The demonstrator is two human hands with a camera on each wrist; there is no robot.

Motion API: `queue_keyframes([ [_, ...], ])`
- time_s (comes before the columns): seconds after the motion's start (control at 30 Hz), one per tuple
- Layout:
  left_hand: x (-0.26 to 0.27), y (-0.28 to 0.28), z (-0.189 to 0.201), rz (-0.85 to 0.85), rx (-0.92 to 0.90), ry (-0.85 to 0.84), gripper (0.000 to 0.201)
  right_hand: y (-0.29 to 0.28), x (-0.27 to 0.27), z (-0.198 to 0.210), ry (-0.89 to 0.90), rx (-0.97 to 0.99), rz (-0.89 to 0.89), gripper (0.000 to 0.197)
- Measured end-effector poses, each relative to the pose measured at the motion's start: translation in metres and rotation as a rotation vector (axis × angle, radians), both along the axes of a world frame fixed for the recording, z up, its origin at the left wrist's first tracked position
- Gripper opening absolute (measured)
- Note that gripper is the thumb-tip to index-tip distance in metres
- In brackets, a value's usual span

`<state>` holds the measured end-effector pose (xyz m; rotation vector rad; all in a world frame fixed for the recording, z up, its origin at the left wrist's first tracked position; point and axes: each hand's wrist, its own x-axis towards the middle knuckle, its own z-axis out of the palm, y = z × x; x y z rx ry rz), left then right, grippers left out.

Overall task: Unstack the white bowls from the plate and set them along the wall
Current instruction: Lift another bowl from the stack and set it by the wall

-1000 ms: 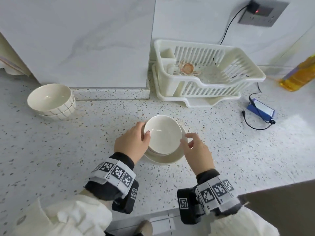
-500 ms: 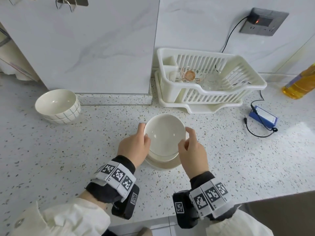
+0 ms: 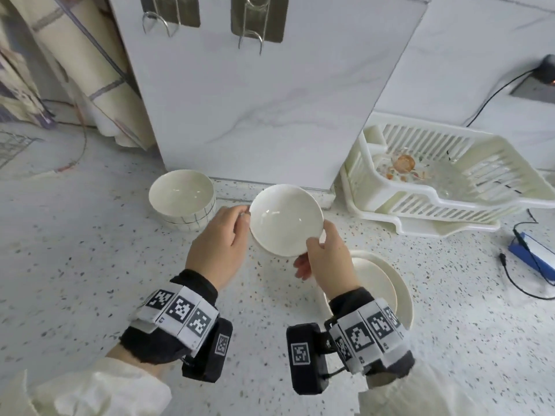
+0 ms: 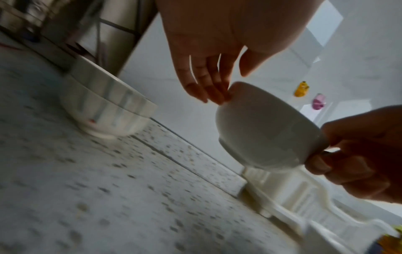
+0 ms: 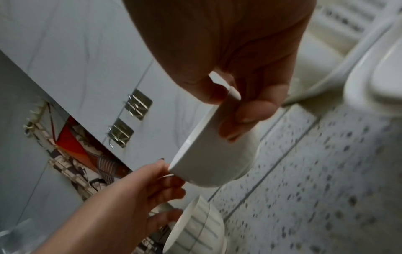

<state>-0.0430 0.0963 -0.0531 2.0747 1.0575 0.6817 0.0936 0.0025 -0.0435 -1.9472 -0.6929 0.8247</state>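
Note:
A plain white bowl hangs in the air between my two hands, tilted, just in front of the marble wall panel. My left hand holds its left rim with thumb and fingertips. My right hand pinches the near right rim, thumb inside and fingers outside. Behind my right wrist, the cream plate lies on the counter with another white bowl still on it. The lifted bowl is well clear of the counter.
Two stacked striped bowls stand against the wall, just left of the lifted bowl. A white dish rack sits at the right by the wall. A blue device with a black cable lies far right. Hooks hang on the panel above.
Both hands have lifted the top bowl off the stack on the plate and carried it left and away, toward the wall beside the striped bowls. Plate and lower bowl stayed put.

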Motion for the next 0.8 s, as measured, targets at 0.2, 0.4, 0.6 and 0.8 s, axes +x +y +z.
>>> queue_keyframes([
  [0.2, -0.044, 0.061, -0.023, 0.054, 0.083, 0.082, 0.023, 0.052, -0.024, -0.032, 0.099, -0.057, -0.025, 0.048],
  [0.4, -0.057, 0.09, -0.036, -0.045, 0.118, 0.164, 0.023, 0.083, -0.027, -0.059, 0.118, -0.116, -0.115, 0.047],
  [0.6, -0.06, 0.102, -0.047, -0.121, 0.146, 0.171, 0.015, 0.094, -0.023, -0.069, 0.155, -0.119, -0.184, 0.045],
  [0.8, -0.059, 0.106, -0.048, -0.136, 0.141, 0.164, 0.016, 0.1, -0.024, -0.07, 0.195, -0.07, -0.219, 0.049],
])
